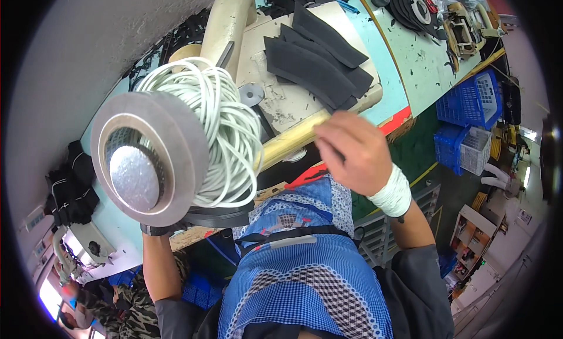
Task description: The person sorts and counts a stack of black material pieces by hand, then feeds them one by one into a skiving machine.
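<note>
My right hand [353,153] is at the middle right, its fingers curled and drawn together beside the end of a pale yellow strip [290,141] along the table's front. What its fingers hold, if anything, does not show. White thread [392,191] is wound round that wrist. My left forearm [159,260] rises to a dark wristband, and its hand is hidden behind a large grey ring-shaped wheel [190,145] with a shiny round knob [135,178]. A thick tangle of white cord [226,134] hangs beside the wheel. Curved black pieces [311,60] overlap on the cream machine bed [275,107].
A cream machine arm [226,31] stands behind the cord. Black scraps litter the pale green table [410,60]. Blue crates [466,99] stand on the floor at right, near a metal rack [387,230]. At lower left a person in camouflage [132,307] is at another table.
</note>
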Motion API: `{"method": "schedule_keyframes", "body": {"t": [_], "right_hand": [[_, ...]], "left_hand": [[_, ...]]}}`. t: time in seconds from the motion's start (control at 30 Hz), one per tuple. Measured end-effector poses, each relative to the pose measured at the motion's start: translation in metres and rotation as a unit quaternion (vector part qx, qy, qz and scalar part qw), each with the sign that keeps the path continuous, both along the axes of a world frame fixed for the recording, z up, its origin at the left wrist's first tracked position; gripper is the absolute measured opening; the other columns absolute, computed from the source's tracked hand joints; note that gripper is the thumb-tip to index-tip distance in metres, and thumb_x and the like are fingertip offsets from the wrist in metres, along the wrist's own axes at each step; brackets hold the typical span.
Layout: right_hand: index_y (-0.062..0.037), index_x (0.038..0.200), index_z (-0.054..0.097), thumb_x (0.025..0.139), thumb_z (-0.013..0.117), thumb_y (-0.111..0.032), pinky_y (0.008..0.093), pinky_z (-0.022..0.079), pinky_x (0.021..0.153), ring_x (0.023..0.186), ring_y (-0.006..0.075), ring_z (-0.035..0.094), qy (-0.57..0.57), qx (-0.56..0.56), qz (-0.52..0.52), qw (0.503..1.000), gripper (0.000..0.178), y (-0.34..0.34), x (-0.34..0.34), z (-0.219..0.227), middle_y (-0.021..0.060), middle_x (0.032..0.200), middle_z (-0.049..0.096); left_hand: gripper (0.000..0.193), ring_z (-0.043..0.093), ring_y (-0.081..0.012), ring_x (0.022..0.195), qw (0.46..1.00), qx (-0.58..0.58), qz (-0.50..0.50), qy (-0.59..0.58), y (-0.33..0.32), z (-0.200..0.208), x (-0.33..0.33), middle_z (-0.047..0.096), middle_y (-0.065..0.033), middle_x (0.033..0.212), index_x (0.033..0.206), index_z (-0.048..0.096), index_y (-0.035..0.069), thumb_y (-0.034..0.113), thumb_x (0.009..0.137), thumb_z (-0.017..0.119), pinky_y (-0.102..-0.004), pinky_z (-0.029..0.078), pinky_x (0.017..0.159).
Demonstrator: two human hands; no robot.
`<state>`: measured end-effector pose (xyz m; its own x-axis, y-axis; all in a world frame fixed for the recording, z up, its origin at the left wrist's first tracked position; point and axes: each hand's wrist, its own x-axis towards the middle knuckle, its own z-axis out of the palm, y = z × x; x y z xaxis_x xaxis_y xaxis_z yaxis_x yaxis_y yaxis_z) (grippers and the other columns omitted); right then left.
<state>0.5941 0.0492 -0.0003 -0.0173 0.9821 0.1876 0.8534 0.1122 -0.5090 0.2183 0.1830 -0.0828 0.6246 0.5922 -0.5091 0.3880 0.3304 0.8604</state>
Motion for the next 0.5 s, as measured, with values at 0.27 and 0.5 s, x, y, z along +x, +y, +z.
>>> {"method": "schedule_keyframes", "body": {"t": [0.27, 0.5], "right_hand": [[0.0001, 0.112, 0.060, 0.073, 0.074, -0.018, 0.0439, 0.050, 0.075, 0.081, 0.0340, 0.063, 0.062, 0.001, 0.063, 0.996, 0.045, 0.062, -0.042, -0.026, 0.0144, 0.082, 0.065], [-0.0020, 0.083, 0.072, 0.077, 0.072, -0.014, 0.0375, 0.050, 0.073, 0.081, 0.0304, 0.063, 0.224, -0.221, 0.087, 0.945, 0.013, 0.038, 0.021, 0.002, 0.0139, 0.084, 0.066]], "left_hand": [[0.033, 0.059, -0.0233, 0.112, 0.989, 0.135, -0.067, -0.001, 0.020, -0.014, -0.008, 0.064, -0.0102, 0.119, 0.120, 0.061, 0.003, 0.014, 0.090, 0.066, -0.0361, 0.043, 0.100], [0.028, 0.060, -0.0243, 0.098, 0.986, 0.141, -0.089, -0.024, 0.020, 0.020, 0.037, 0.066, -0.0100, 0.103, 0.109, 0.062, -0.001, 0.014, 0.086, 0.065, -0.0373, 0.044, 0.089]]}}
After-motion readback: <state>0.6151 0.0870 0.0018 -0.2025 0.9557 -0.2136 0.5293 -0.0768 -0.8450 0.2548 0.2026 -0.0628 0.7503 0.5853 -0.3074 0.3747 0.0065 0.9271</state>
